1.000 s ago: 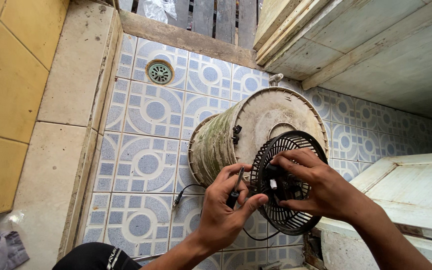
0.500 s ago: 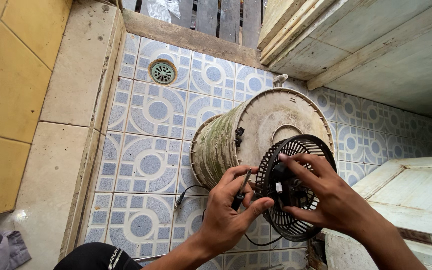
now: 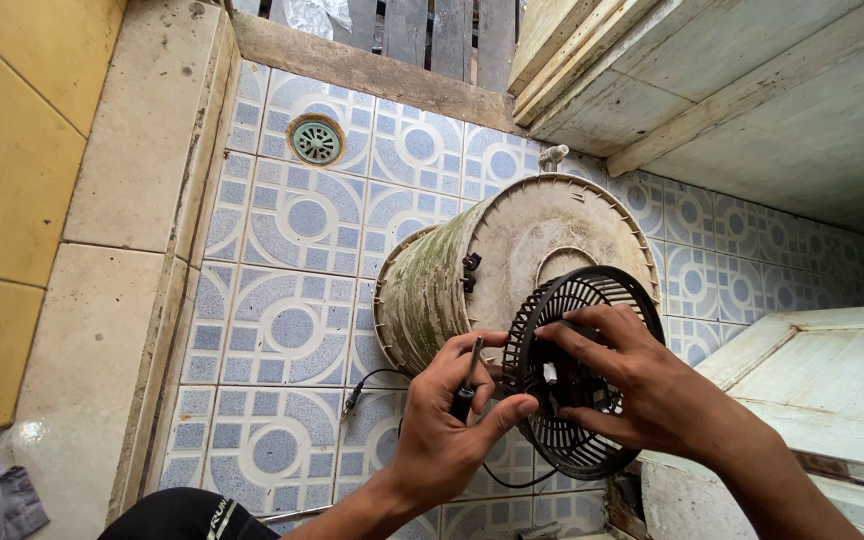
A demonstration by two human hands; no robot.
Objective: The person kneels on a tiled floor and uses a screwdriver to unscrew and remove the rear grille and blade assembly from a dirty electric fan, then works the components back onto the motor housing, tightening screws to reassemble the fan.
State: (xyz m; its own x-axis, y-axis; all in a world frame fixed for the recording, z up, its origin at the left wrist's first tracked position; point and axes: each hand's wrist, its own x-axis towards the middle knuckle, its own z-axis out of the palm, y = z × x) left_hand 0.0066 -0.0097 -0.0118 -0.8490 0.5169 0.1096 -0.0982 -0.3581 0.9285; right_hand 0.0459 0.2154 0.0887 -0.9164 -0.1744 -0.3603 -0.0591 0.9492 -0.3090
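My right hand (image 3: 642,385) grips a round black slotted fan grille (image 3: 580,300) with a motor part at its hub, held upright over the floor. My left hand (image 3: 452,425) is closed on a slim dark screwdriver (image 3: 467,378) right beside the grille's hub. A thin black cord (image 3: 377,380) hangs from the grille toward the floor. Behind both hands an overturned, mould-stained pale bucket (image 3: 492,265) lies on its side on the tiles.
The floor is blue-and-white patterned tile (image 3: 287,320) with a round drain (image 3: 316,140) at the far end. A concrete kerb (image 3: 127,250) and yellow tiles run on the left. A weathered white wooden door (image 3: 752,110) and white cabinet (image 3: 822,370) stand on the right.
The view has drifted slightly. My left hand's fingers have shifted on the screwdriver beside the hub; my right hand keeps hold of the grille.
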